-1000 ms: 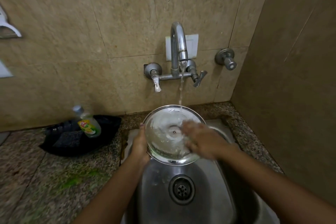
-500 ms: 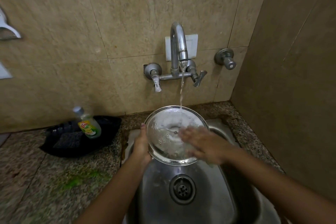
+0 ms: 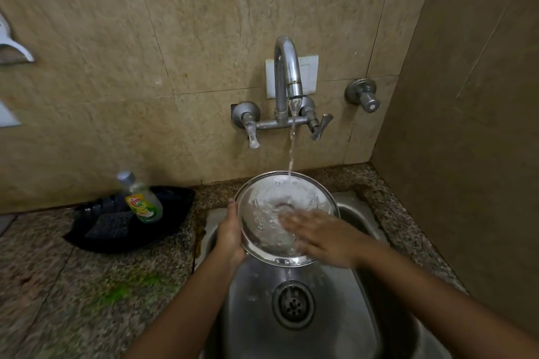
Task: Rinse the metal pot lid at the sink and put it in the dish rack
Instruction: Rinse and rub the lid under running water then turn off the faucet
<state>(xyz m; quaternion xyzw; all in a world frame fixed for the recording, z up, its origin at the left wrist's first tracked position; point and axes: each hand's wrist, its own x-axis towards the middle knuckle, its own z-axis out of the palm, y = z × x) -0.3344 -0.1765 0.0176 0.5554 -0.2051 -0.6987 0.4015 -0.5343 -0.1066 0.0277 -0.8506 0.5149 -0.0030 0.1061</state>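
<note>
The round metal pot lid [image 3: 268, 210] is held tilted over the steel sink [image 3: 256, 300], its inner face toward me. Water from the tap [image 3: 287, 73] falls on its upper edge and splashes across it. My left hand [image 3: 230, 237] grips the lid's left rim. My right hand [image 3: 318, 237] lies flat with fingers spread on the lid's lower right face, blurred by motion. No dish rack is in view.
A black tray [image 3: 175, 201] on the granite counter [image 3: 73, 294] at the left holds a dish soap bottle [image 3: 143, 201] and a dark scrub pad [image 3: 109, 226]. A green smear marks the counter. A wall closes in at the right. A drain [image 3: 293, 304] sits mid-sink.
My right hand has slid down and to the right across the lid's face. The lid has shifted slightly; water keeps running on it.
</note>
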